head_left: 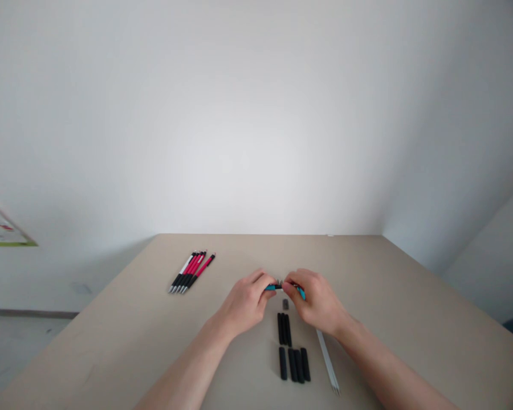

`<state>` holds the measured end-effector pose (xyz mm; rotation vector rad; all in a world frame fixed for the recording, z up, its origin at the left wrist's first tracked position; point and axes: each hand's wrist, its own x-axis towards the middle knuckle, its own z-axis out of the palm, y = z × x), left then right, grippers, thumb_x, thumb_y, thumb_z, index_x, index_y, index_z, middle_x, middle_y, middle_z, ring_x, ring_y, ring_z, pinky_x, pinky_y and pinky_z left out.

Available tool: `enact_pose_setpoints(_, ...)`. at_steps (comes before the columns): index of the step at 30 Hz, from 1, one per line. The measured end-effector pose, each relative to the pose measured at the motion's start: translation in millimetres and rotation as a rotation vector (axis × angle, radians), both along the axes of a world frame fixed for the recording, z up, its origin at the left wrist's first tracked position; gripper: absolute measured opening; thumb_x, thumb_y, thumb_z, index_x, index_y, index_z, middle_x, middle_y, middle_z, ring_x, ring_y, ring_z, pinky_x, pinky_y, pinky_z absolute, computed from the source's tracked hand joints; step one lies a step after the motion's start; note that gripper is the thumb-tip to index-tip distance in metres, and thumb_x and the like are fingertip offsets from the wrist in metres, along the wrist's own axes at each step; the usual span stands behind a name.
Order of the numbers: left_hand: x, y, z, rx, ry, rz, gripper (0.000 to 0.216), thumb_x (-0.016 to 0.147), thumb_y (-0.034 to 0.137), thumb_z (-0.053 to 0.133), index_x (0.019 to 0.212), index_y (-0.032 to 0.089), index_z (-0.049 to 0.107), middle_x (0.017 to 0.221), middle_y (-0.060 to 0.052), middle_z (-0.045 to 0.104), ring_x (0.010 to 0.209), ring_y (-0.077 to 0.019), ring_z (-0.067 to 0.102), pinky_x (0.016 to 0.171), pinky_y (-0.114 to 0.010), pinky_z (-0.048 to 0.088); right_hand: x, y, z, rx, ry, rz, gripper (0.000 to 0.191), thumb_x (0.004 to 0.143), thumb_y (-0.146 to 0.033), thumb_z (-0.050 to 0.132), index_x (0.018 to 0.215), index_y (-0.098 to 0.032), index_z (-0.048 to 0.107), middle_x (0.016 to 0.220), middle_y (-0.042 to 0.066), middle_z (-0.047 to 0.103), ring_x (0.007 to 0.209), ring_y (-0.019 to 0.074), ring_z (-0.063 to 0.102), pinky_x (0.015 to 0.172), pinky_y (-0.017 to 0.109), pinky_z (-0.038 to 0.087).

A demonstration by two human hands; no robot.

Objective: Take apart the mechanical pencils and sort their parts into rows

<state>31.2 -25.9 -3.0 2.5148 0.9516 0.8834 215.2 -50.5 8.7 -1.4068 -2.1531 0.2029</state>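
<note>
Above the table's middle, my left hand (245,299) pinches a blue pen piece (271,287) with a black end. My right hand (318,296) is closed close beside it, with another blue pen part (301,292) showing under its fingers. The two hands nearly meet, and a small white bit shows between them. Whether the pen parts are joined there, I cannot tell, since fingers cover much of them. A small dark grey piece (285,304) lies just below the fingertips. Nearer to me lie two groups of black tubes that look like pen grips (284,329) (298,365).
Slim white rods (327,363), perhaps refills, lie beside my right forearm, partly hidden by it. A row of assembled pens (192,272), mostly red and black with a white one, rests at the left. The beige table (239,250) meets a white wall (248,114) behind.
</note>
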Motion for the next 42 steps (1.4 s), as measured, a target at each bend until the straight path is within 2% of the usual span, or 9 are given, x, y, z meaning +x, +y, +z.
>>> enact_pose_setpoints(4, -0.8, 2.6, -6.5, -0.014, 0.001, 0.002, 0.014, 0.088, 0.014, 0.045, 0.090, 0.019, 0.057, 0.086, -0.003, 0.059, 0.081, -0.0146, 0.056, 0.072, -0.024, 0.043, 3.1, 2.5, -2.1, -0.016, 0.001, 0.017, 0.024, 0.089, -0.023, 0.041, 0.077, -0.017, 0.060, 0.071, 0.005, 0.058, 0.068, 0.0154, 0.051, 0.061, 0.025, 0.032)
enact_pose_setpoints(9, -1.1, 4.1, -10.3, -0.042, -0.001, -0.013, 0.021, 0.089, 0.009, 0.041, 0.097, 0.020, 0.056, 0.081, -0.001, 0.062, 0.077, -0.0140, 0.057, 0.071, -0.024, 0.042, 3.8, 3.6, 0.2, -0.009, 0.019, 0.016, 0.021, 0.089, -0.026, 0.044, 0.082, -0.018, 0.063, 0.073, 0.005, 0.060, 0.071, 0.0156, 0.053, 0.063, 0.025, 0.033)
enact_pose_setpoints(16, 0.6, 4.4, -8.6, -0.009, -0.042, 0.006, 0.007, 0.087, 0.019, 0.051, 0.091, 0.019, 0.057, 0.090, -0.003, 0.057, 0.083, -0.0146, 0.055, 0.074, -0.023, 0.043, 4.0, 6.5, -4.5, -0.040, -0.018, -0.040, 0.042, 0.093, -0.034, 0.035, 0.061, -0.017, 0.057, 0.059, 0.002, 0.057, 0.058, 0.0132, 0.051, 0.058, 0.025, 0.031)
enact_pose_setpoints(21, -1.0, 4.9, -9.1, -0.010, 0.005, 0.018, 0.019, 0.090, 0.014, 0.041, 0.084, 0.018, 0.058, 0.076, -0.002, 0.057, 0.072, -0.0136, 0.054, 0.066, -0.023, 0.041, 4.2, 6.5, -5.2, 0.011, 0.038, -0.013, 0.023, 0.088, -0.027, 0.045, 0.072, -0.018, 0.058, 0.070, 0.003, 0.059, 0.068, 0.0151, 0.052, 0.061, 0.025, 0.033)
enact_pose_setpoints(23, -1.4, 4.1, -8.4, -0.021, 0.014, 0.014, 0.020, 0.091, 0.014, 0.039, 0.087, 0.019, 0.058, 0.077, -0.002, 0.058, 0.072, -0.0136, 0.054, 0.066, -0.023, 0.041, 4.5, 6.2, -3.9, 0.004, 0.070, 0.010, 0.016, 0.086, -0.025, 0.048, 0.077, -0.018, 0.059, 0.075, 0.003, 0.060, 0.070, 0.0150, 0.052, 0.062, 0.024, 0.034)
enact_pose_setpoints(29, -0.6, 2.8, -5.5, -0.029, 0.017, 0.012, 0.011, 0.089, 0.022, 0.048, 0.094, 0.021, 0.058, 0.087, -0.002, 0.059, 0.082, -0.0149, 0.055, 0.073, -0.023, 0.042, 5.1, 8.0, -4.9, -0.010, -0.014, -0.043, 0.039, 0.091, -0.035, 0.040, 0.057, -0.018, 0.050, 0.056, 0.001, 0.051, 0.055, 0.0126, 0.044, 0.054, 0.026, 0.026)
enact_pose_setpoints(35, -0.7, 3.3, -6.1, -0.035, 0.008, 0.037, 0.014, 0.091, 0.023, 0.045, 0.087, 0.020, 0.058, 0.081, -0.001, 0.058, 0.075, -0.0135, 0.054, 0.067, -0.023, 0.040, 5.4, 6.4, -4.6, -0.005, 0.108, 0.022, 0.010, 0.083, -0.025, 0.052, 0.078, -0.018, 0.057, 0.075, 0.003, 0.060, 0.069, 0.0142, 0.052, 0.061, 0.024, 0.034)
enact_pose_setpoints(40, -1.4, 3.2, -8.2, -0.043, -0.001, 0.015, 0.014, 0.090, 0.020, 0.044, 0.087, 0.019, 0.057, 0.081, -0.002, 0.058, 0.076, -0.0138, 0.054, 0.069, -0.023, 0.041, 5.2, 7.3, -6.2, -0.060, 0.014, -0.016, 0.036, 0.090, -0.034, 0.041, 0.063, -0.017, 0.056, 0.059, 0.002, 0.056, 0.057, 0.0132, 0.049, 0.055, 0.025, 0.031)
enact_pose_setpoints(42, -1.4, 3.4, -8.8, -0.050, -0.002, 0.015, 0.013, 0.090, 0.018, 0.044, 0.089, 0.019, 0.057, 0.083, -0.002, 0.058, 0.077, -0.0141, 0.055, 0.070, -0.023, 0.041, 5.0, 7.5, -6.6, -0.051, 0.011, -0.015, 0.034, 0.090, -0.033, 0.042, 0.063, -0.017, 0.056, 0.060, 0.002, 0.057, 0.058, 0.0135, 0.049, 0.056, 0.025, 0.031)
